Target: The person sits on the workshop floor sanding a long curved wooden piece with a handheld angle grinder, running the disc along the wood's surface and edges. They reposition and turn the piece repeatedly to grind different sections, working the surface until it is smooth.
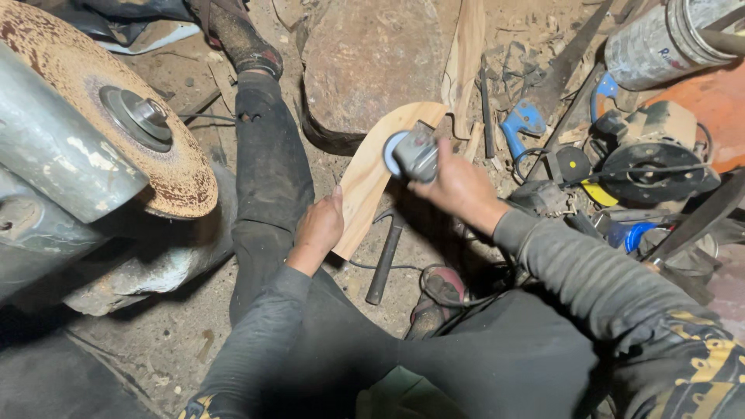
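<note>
A curved pale wooden board (372,167) lies tilted over the dusty floor, its upper end against a big brown rock (365,58). My left hand (320,227) grips the board's lower edge. My right hand (459,186) holds a grey angle grinder (413,154), whose disc rests on the board's upper part. My outstretched left leg (268,171) in dark trousers lies just left of the board.
A large rusty grinding wheel on a grey machine (116,116) fills the left. A hammer (384,260) lies under the board. Right of my hand are a blue-handled saw (535,116), a circular saw (652,159), cables, a metal can (667,39) and scattered tools.
</note>
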### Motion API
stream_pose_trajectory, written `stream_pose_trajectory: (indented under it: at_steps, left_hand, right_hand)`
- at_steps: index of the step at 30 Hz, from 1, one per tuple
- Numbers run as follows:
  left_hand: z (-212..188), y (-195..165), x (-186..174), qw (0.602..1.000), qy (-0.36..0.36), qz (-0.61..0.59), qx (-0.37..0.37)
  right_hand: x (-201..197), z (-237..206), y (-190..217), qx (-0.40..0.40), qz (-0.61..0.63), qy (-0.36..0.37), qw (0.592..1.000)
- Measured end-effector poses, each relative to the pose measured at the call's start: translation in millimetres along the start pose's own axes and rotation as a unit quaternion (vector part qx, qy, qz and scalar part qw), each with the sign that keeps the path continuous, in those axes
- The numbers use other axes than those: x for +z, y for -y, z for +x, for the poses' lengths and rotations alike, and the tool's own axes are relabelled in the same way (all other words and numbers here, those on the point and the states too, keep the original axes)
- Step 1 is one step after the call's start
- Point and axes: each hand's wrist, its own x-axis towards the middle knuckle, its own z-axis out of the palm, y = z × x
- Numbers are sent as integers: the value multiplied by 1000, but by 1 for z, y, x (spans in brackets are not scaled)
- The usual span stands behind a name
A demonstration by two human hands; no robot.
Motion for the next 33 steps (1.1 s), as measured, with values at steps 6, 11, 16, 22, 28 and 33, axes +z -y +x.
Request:
stream_pose_trajectory:
  at_steps: [6,11,16,22,28,33]
  left_hand:
    - [1,2,2,999,-14,16,29]
    - [4,6,3,1000,0,17,-10]
    - [4,7,5,1000,1,-10,11]
    - [2,5,5,1000,6,-19,4]
    - [3,8,6,1000,8,-14,6]
    - [11,25,21,1000,1,-14,23]
  right_hand:
    - [-17,53,-35,52,48,-100,992]
    - [-10,34,-29,-1,56,-84,995]
    - [9,-28,3,-71,20,2,997]
    - [15,-66,28,-123,-7,92,988]
    - [3,-12,-5,-39,-12,18,999]
    - [-14,52,-35,19,24,-90,995]
